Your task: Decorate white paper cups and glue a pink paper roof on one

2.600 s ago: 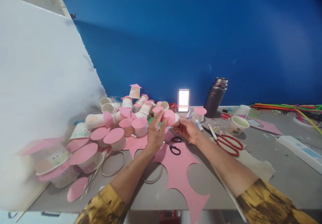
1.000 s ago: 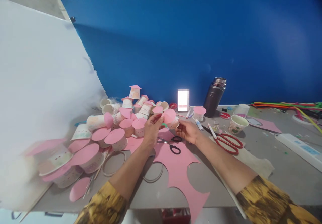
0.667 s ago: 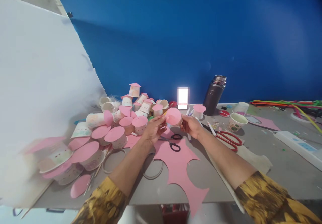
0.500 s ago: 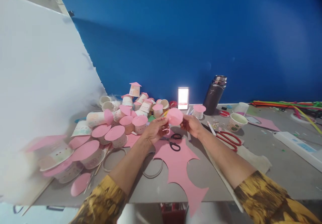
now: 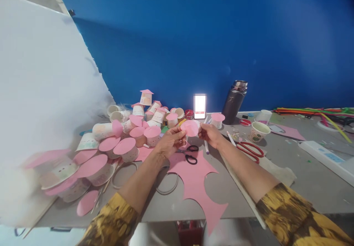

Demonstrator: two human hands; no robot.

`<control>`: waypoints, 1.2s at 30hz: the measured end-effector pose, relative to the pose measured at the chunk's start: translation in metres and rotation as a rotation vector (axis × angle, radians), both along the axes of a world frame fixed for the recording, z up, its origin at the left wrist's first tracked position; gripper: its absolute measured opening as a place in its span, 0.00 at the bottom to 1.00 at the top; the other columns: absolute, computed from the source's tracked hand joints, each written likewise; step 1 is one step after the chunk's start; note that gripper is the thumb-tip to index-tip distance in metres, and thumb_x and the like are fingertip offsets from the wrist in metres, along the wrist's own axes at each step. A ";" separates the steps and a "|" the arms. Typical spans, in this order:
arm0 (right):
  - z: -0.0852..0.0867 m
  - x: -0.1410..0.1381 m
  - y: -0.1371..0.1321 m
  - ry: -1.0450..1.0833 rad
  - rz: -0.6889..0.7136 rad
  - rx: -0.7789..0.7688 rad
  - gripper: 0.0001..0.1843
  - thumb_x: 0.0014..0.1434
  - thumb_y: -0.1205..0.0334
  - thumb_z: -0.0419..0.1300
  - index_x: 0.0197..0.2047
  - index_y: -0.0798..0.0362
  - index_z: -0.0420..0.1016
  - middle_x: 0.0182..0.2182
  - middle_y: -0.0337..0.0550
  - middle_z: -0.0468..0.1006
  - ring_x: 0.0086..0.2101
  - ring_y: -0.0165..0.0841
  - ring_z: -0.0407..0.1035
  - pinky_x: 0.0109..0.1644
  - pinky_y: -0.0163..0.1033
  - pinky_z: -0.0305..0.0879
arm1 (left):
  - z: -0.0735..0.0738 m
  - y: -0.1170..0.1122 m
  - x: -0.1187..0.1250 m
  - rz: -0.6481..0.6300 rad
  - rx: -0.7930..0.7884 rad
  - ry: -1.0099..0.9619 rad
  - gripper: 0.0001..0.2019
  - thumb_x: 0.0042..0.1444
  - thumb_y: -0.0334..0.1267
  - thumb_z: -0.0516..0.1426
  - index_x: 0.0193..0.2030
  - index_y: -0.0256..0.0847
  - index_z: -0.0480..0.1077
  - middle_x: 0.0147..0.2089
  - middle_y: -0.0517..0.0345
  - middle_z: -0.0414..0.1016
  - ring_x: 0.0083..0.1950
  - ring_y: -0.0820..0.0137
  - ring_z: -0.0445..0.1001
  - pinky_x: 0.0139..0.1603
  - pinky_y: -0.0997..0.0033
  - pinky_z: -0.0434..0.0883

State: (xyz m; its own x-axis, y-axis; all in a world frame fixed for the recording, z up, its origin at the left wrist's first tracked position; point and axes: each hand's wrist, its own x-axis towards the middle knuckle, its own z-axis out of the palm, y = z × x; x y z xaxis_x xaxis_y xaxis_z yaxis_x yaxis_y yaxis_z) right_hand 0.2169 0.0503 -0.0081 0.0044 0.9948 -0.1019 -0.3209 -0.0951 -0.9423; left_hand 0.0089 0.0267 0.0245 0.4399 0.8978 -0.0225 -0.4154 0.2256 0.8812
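Note:
A pink paper circle (image 5: 189, 128) is held up above the table between my two hands. My left hand (image 5: 172, 141) pinches its left edge with thumb and fingers. At the right edge, my right hand (image 5: 211, 134) has its fingers closed on the circle. Something whitish shows along that right edge; I cannot make out what it is. Below the hands lie black-handled scissors (image 5: 191, 159) on a pink paper sheet (image 5: 193, 181) with round cut-outs along its sides.
Paper cups with pink paper tops (image 5: 125, 147) crowd the left side. A dark flask (image 5: 234, 104) and a lit phone (image 5: 200, 107) stand at the back. Red-handled scissors (image 5: 250, 150), a patterned cup (image 5: 260, 131) and a white power strip (image 5: 326, 157) lie to the right.
The pink circle has tilted to a flatter angle, and a whitish patch now shows at its right edge. Both hands keep their hold. The camera view has shifted slightly.

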 end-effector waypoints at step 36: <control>-0.006 -0.008 -0.001 -0.077 -0.016 -0.076 0.07 0.54 0.68 0.63 0.24 0.57 0.77 0.20 0.43 0.78 0.19 0.27 0.68 0.21 0.30 0.65 | 0.005 0.003 -0.004 0.117 -0.039 0.077 0.21 0.34 0.38 0.77 0.29 0.37 0.71 0.20 0.72 0.58 0.18 0.86 0.47 0.18 0.79 0.41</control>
